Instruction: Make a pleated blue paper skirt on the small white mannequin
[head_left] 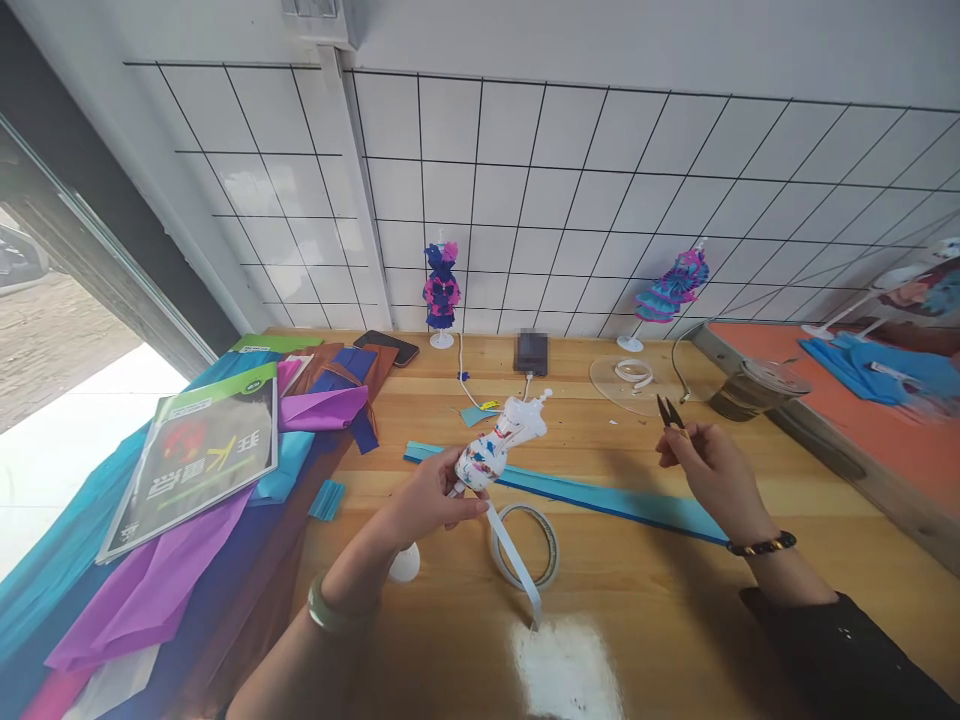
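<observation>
My left hand (439, 490) is closed round the lower end of a small white dress-form mannequin (517, 425), which leans to the right and carries coloured scraps on its lower half. A narrow white strip of tape (514, 560) hangs from beside the mannequin. Behind that strip, a tape roll (553, 545) lies flat on the table. Pinched in my right hand (709, 465) is a small dark pointed tool, perhaps scissors or tweezers (670, 412), its two tips apart and pointing up. A long folded strip of blue paper (600, 497) stretches across the table between my hands.
Coloured crepe paper (172, 590) and a printed booklet (202, 450) cover the left side. Two small dressed mannequins (441, 290) (675, 285) stand by the tiled wall. A phone (386, 347) lies at the back. A lidded cup (754, 390) stands right, beside an orange surface (862, 440).
</observation>
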